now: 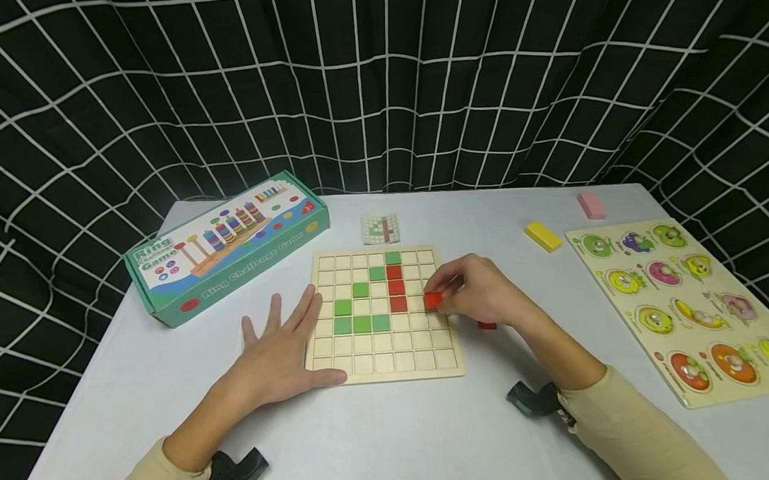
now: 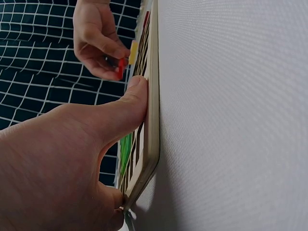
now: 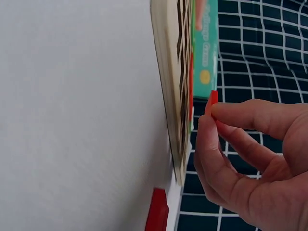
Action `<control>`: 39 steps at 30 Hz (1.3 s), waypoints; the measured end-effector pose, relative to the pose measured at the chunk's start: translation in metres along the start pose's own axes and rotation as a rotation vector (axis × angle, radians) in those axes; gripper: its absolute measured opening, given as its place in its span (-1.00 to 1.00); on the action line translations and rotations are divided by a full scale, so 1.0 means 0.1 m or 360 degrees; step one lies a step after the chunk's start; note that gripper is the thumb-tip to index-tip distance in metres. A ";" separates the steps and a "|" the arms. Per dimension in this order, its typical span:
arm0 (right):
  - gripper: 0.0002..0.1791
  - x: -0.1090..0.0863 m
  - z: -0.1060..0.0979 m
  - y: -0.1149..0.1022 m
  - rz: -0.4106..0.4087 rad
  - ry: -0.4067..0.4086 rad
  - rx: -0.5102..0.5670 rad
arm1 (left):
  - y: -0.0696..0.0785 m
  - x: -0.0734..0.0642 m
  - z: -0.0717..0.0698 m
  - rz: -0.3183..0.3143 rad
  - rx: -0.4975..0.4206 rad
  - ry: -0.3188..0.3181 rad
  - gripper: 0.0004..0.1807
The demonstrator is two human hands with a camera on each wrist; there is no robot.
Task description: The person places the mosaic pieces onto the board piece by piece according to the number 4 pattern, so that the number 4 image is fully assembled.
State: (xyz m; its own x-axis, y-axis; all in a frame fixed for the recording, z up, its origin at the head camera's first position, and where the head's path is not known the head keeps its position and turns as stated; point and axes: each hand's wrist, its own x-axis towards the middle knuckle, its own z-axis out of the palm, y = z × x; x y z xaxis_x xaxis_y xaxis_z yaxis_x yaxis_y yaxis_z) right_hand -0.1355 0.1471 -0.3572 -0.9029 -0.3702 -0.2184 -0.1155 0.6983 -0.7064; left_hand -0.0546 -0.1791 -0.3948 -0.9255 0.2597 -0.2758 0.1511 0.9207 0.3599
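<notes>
A wooden grid board (image 1: 412, 357) lies on the table with several green tiles (image 1: 362, 324) and a column of three red tiles (image 1: 396, 288) in its squares. My left hand (image 1: 277, 360) rests at the board's lower left corner, fingers spread along the left side. Its thumb (image 2: 130, 106) lies straight on the near edge. Over the right part of the board, my right hand (image 1: 474, 289) pinches a red square tile (image 3: 211, 103) between thumb and fingertips, held just off the surface. Another red piece (image 1: 487, 326) lies on the table beneath the right wrist, partly hidden.
A small printed pattern card (image 1: 380, 229) lies behind the board. A green Ring Challenge Game box (image 1: 232, 245) stands at the left. To the right are a yellow block (image 1: 543, 236), a pink block (image 1: 592, 205) and a fruit puzzle board (image 1: 630, 301). A black gridded curtain (image 1: 390, 92) hangs behind.
</notes>
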 end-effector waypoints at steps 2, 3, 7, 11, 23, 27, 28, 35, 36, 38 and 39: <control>-0.75 0.01 0.03 0.00 -0.0016 -0.0011 -0.0002 | -0.01 0.00 0.00 0.0001 0.0003 0.0004 0.42; -0.75 0.01 0.04 -0.01 -0.0021 -0.0017 0.0003 | 0.00 0.00 0.00 -0.0001 0.0005 0.0003 0.42; -0.70 0.02 0.08 -0.03 -0.0035 -0.0041 0.0020 | 0.00 -0.01 -0.01 -0.0002 0.0011 -0.0002 0.42; -0.67 0.03 0.11 -0.05 -0.0027 -0.0057 0.0017 | 0.02 -0.02 -0.02 0.0006 0.0015 -0.0003 0.43; -0.69 0.03 0.17 -0.11 -0.0057 -0.0090 -0.0015 | 0.03 -0.01 -0.02 -0.0001 0.0017 -0.0004 0.43; -0.69 0.04 0.19 -0.15 -0.0050 -0.0100 -0.0021 | 0.02 -0.01 -0.01 0.0001 0.0020 -0.0003 0.43; -0.69 0.04 0.20 -0.16 -0.0043 -0.0104 -0.0021 | 0.02 -0.01 -0.01 -0.0001 0.0019 -0.0005 0.42; -0.68 0.06 0.25 -0.22 -0.0022 -0.0138 -0.0039 | 0.01 -0.01 -0.01 -0.0017 0.0011 -0.0013 0.42; -0.68 0.06 0.25 -0.23 -0.0036 -0.0142 -0.0049 | 0.01 -0.01 -0.01 -0.0019 0.0010 -0.0014 0.41; -0.67 0.07 0.27 -0.24 -0.0070 -0.0149 -0.0071 | 0.01 -0.01 -0.01 -0.0021 0.0009 -0.0014 0.41; -0.66 0.07 0.27 -0.25 -0.0080 -0.0152 -0.0081 | 0.01 0.00 -0.01 -0.0020 0.0008 -0.0013 0.42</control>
State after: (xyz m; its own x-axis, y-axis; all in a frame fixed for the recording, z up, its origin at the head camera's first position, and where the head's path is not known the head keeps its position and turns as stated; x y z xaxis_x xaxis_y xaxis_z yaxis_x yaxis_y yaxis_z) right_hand -0.1271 0.1104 -0.3593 -0.8520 -0.4608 -0.2484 -0.1828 0.7065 -0.6837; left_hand -0.0543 -0.1785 -0.3936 -0.9243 0.2506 -0.2877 0.1414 0.9253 0.3518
